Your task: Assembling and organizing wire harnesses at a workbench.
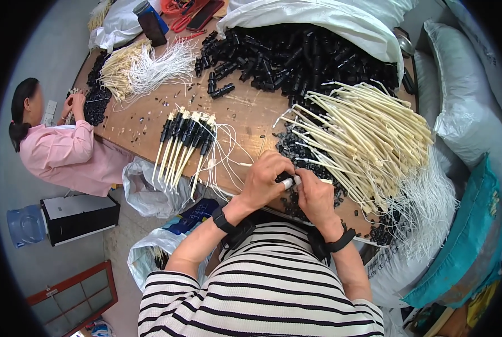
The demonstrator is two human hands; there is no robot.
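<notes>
My left hand (266, 178) and my right hand (316, 196) meet close to my body at the table's near edge. Their fingers are closed in a pinch, with white coverings on some fingertips. Between them shows a small black part (281, 177), mostly hidden by the fingers. Cream-coloured tubes with white wires (369, 140) lie in a large pile just right of my hands. Left of them, a group of tubes fitted with black sleeves (186, 132) rests in a row, their wires (225, 149) looping toward my left hand. Small black pieces (304, 151) are scattered beyond my hands.
Black cylindrical fittings (296, 53) spill from a white sack (324, 25) at the back. Another tube bundle (128, 70) lies far left, near a person in pink (65, 143) working there. Stuffed sacks (464, 95) crowd the right side. Plastic bags (155, 191) stand below the table's left edge.
</notes>
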